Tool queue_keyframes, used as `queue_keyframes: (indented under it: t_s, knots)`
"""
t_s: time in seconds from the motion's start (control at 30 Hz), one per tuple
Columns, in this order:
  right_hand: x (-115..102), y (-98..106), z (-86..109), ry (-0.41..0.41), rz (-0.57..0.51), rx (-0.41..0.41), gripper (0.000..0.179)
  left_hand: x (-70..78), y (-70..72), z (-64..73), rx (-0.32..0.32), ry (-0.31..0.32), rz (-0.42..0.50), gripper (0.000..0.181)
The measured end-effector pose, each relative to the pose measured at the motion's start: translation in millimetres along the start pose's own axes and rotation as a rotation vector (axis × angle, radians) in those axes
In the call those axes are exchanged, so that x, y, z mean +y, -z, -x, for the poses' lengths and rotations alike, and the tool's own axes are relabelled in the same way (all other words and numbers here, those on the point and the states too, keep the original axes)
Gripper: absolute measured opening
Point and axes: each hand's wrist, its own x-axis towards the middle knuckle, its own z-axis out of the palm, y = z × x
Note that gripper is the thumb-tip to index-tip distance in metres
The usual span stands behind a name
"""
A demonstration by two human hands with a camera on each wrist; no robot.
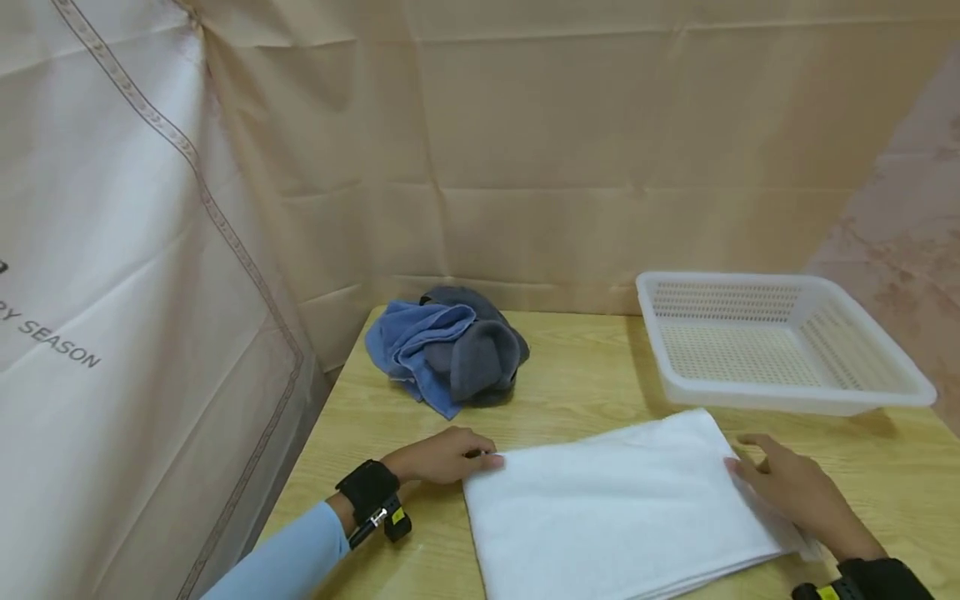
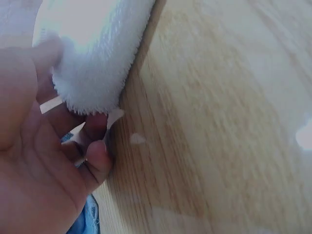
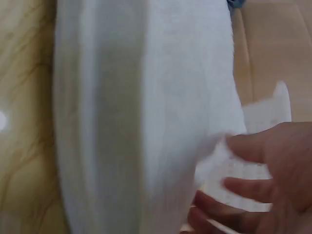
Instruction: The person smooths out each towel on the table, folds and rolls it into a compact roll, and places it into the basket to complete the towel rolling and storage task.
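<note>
A folded white towel (image 1: 615,508) lies on the table at the front in the head view, its fluffy pile clear in the left wrist view (image 2: 97,63). At its far left corner, my left hand (image 1: 446,456) pinches the cloth, thumb on top and curled fingers beneath the edge. My right hand (image 1: 795,492) is at the right edge of the towel, its thumb touching the cloth. In the right wrist view, the right hand's fingers (image 3: 248,190) are spread apart, some fingertips close to the towel's edge; that view is slightly blurred.
A crumpled heap of blue cloth (image 1: 416,342) and dark grey cloth (image 1: 487,358) sits at the back left of the wooden table (image 1: 577,358). At the back right stands a white perforated plastic basket (image 1: 795,400). Fabric sheets (image 1: 525,150) hang behind and on the left.
</note>
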Motion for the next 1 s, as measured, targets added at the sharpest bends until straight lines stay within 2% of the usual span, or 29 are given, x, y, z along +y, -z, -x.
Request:
queue_keyframes:
  t_s: [0.07, 0.17, 0.23, 0.3, 0.43, 0.53, 0.6, 0.67, 0.77, 0.83, 0.93, 1.0]
  knots:
    - [-14, -6, -10.5, 0.058, 0.117, 0.135, 0.077, -0.6, 0.5, 0.7, 0.011, 0.004, -0.017, 0.029]
    - [-31, -19, -27.7, 0.126, 0.142, 0.260, 0.080, -1.2, 1.1, 3.2, 0.012, 0.004, -0.037, 0.029]
    - [-36, -27, -35.4, 0.130, 0.140, 0.281, 0.074, -1.7, 0.9, 5.2, 0.006, 0.002, -0.046, 0.030]
    - [-36, -31, -40.0, 0.105, 0.117, 0.269, 0.057, -1.8, 1.0, 7.9, 0.001, 0.011, -0.051, 0.031]
    - [-30, -35, -43.2, 0.055, 0.086, 0.262, 0.038, -2.5, 3.2, 15.6, 0.008, 0.086, -0.050, 0.034]
    - [-34, -41, -38.8, 0.065, 0.133, 0.331, 0.031, -5.8, 5.7, 23.5, 0.028, 0.154, -0.048, 0.028]
    - [-45, -47, -28.7, 0.082, 0.188, 0.367, 0.027, -9.8, 7.5, 30.1, 0.046, 0.182, -0.051, 0.025]
    - [-61, -55, -12.7, 0.106, 0.250, 0.345, 0.025, -13.3, 10.5, 38.7, 0.065, 0.194, -0.046, 0.026]
    - [-89, -67, 13.2, 0.150, 0.346, 0.217, 0.038, -16.9, 17.3, 54.3, 0.080, 0.193, -0.038, 0.026]
    - [-107, -74, 23.4, 0.189, 0.390, 0.134, 0.050, -17.9, 22.3, 64.9, 0.072, 0.174, -0.032, 0.023]
    - [-127, -80, 20.4, 0.253, 0.438, 0.081, 0.058, -18.4, 26.2, 76.3, 0.030, 0.127, -0.031, 0.020]
    - [-136, -80, 7.6, 0.308, 0.458, 0.098, 0.056, -17.0, 25.2, 79.4, -0.006, 0.093, -0.038, 0.020]
